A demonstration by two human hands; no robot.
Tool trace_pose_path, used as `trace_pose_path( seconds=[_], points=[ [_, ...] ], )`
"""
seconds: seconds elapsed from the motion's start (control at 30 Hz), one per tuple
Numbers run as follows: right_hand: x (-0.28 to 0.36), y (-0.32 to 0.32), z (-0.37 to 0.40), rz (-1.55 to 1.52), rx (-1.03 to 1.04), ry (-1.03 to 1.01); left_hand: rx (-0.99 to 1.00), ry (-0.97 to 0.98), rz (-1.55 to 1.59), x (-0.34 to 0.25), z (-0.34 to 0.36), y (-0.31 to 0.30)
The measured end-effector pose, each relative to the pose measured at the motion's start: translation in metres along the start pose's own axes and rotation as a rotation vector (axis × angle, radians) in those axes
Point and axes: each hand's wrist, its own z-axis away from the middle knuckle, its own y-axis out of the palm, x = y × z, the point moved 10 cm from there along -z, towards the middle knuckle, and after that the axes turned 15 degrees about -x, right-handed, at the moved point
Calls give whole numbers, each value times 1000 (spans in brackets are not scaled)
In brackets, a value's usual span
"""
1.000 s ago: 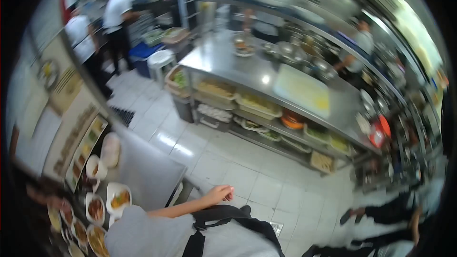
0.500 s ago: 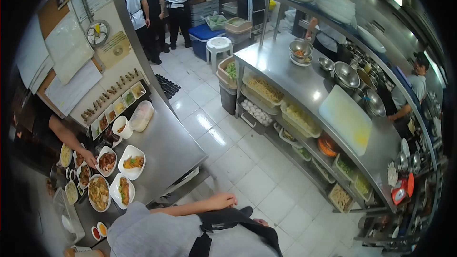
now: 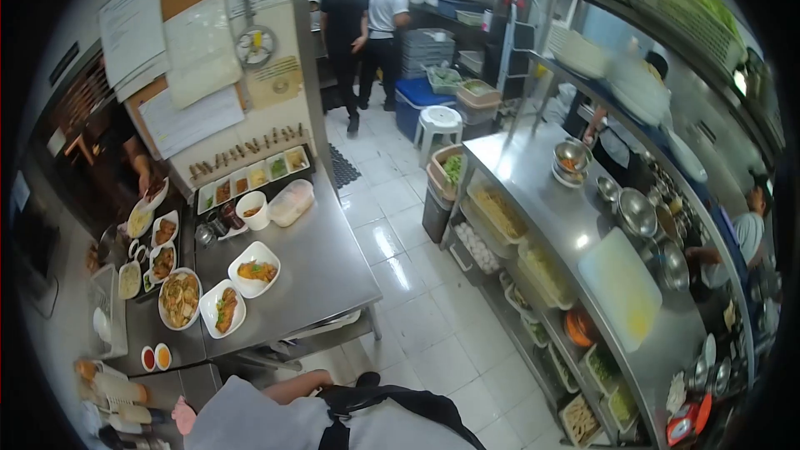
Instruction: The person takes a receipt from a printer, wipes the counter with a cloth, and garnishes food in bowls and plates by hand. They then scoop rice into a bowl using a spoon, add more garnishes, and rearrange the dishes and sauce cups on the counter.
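Note:
My left forearm (image 3: 298, 385) comes out from under my grey shirt at the bottom and runs to the black apron strap (image 3: 367, 400). The fingers of my left hand are hidden. Out of view is my right hand. Closest to my left arm is the steel table (image 3: 292, 308), where two white square bowls (image 3: 229, 285) hold fried food with garnish. Beside them stands a round bowl of noodle-like food (image 3: 179, 300). Red and orange sauces fill two small cups (image 3: 156, 357). Across the table, a person's hand (image 3: 145, 183) holds a white bowl of dark food (image 3: 155, 198).
A tray of garnishes (image 3: 250, 179), a white tub (image 3: 252, 210) and a lidded plastic container (image 3: 292, 202) line the table's back. Tiled floor (image 3: 425, 308) runs towards a white stool (image 3: 439, 127). Right stands a steel counter (image 3: 546, 175) with shelves of food bins. Several people work further off.
The view has swung left. My left hand has drawn back to my body, and my right hand has left view. The person across has lifted a bowl of dark food off the table.

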Motion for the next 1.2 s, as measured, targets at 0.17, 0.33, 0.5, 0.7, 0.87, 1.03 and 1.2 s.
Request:
trace_pose_path(
  seconds=[0.17, 0.33, 0.5, 0.7, 0.87, 1.03, 1.2],
  points=[
    [35, -42, -41, 310, 47, -259, -311, -357, 573, 35, 54, -30],
    [169, -91, -75, -326, -57, 169, -454, -382, 778, 23, 69, -18],
    [258, -41, -111, -261, 51, -227, -415, -131, 435, -25, 72, 24],
    [208, 108, -91, 123, 418, -261, -592, -423, 850, 20, 117, 78],
    [227, 95, -72, 286, 446, -379, -417, -355, 542, 49, 129, 171],
    [276, 29, -56, 389, 312, -489, -236, -579, 736, 54, 167, 232],
    [241, 17, -84, 116, 338, -23, -468, -576, 797, 48, 161, 196]
  ],
)
